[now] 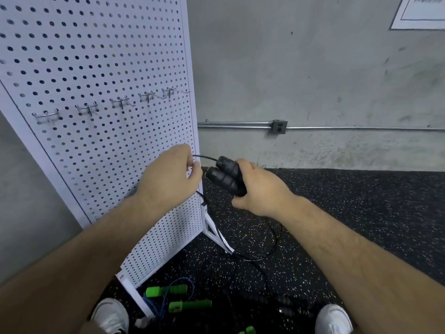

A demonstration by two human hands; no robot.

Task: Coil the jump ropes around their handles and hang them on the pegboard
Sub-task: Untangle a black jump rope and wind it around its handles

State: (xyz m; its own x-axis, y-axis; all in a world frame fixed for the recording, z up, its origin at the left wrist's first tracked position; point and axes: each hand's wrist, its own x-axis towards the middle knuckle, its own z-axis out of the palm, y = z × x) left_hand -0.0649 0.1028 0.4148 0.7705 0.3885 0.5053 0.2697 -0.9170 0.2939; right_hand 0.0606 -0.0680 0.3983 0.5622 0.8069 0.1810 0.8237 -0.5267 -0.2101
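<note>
R hand (260,189) clamped on both black handles (225,175), side by side, tips twd L hand (168,177). L hand pinches black rope (204,157) just beside them, in front of pegboard (96,68). Green-handled rope (190,304) on floor (337,213) below both hands.

Left hand (168,175) pinches the rope (207,157), right hand (263,189) grips both handles (224,177).

Scuffed grey concrete wall (313,68), crossed low by thin metal conduit pipe (361,128) with grey outlet box (279,126). White paper sign (421,13) at its top right corner. Black white-speckled rubber floor (361,201) below.
</note>
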